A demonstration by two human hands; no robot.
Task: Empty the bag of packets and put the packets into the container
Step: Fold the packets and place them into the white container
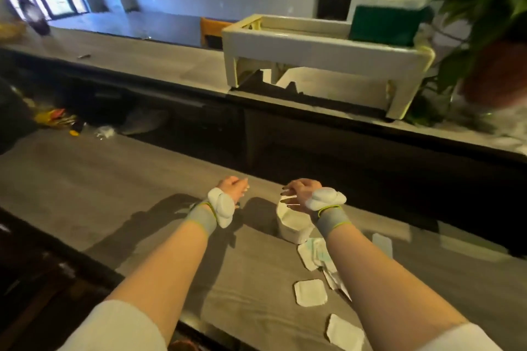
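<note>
Right hand [299, 192] grip closed on rim of white container [293, 222] standing on the bench [85, 193], left hand [232, 188] loosely curled and empty beside it, white packets [310, 292] scattered flat on bench near right forearm, bag not identifiable in view.

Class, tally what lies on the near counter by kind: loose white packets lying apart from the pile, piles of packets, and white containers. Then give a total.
Loose white packets: 3
Pile of packets: 1
White container: 1
Total: 5
</note>
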